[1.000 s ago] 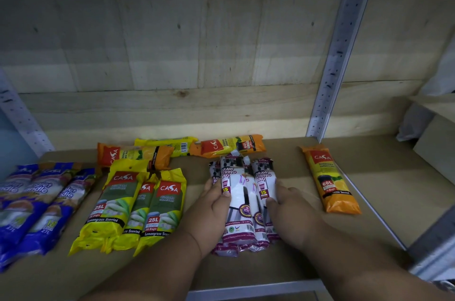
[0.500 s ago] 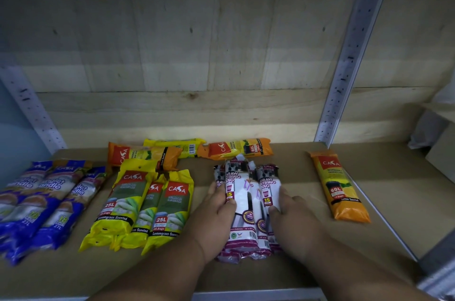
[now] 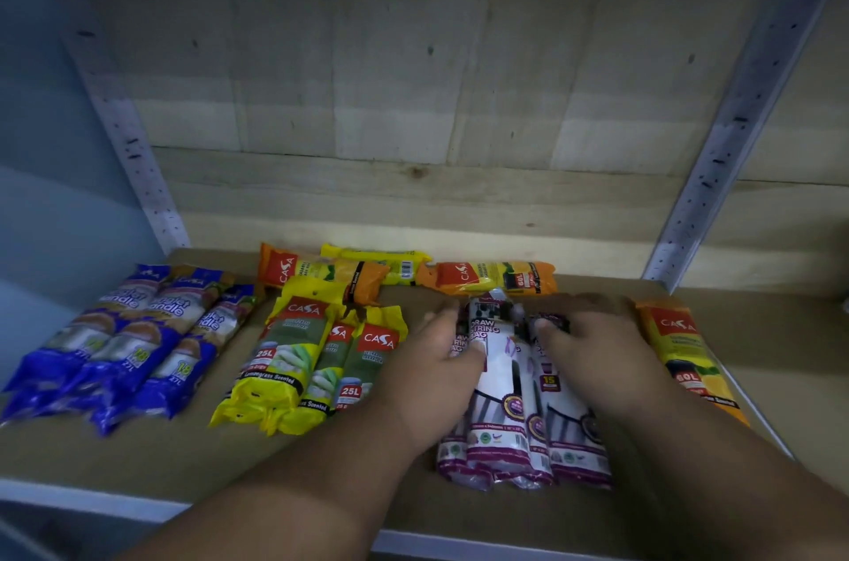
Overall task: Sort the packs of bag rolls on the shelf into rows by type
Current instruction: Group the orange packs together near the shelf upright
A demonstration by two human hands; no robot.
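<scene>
On the shelf (image 3: 115,459) I saw blue packs (image 3: 115,349) at far left, then yellow packs (image 3: 303,367). My left hand (image 3: 436,372) and right hand (image 3: 592,358) flanked the white drawstring packs (image 3: 514,413), fingers laid fairly straight against them; grasping was too blurred to tell. An orange pack (image 3: 689,363) lay rightmost.

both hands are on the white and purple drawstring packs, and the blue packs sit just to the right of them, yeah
Not quite. In the head view the left hand and right hand are on the drawstring packs, but the blue packs lie far left on the shelf. An orange pack lies to the right.
</scene>
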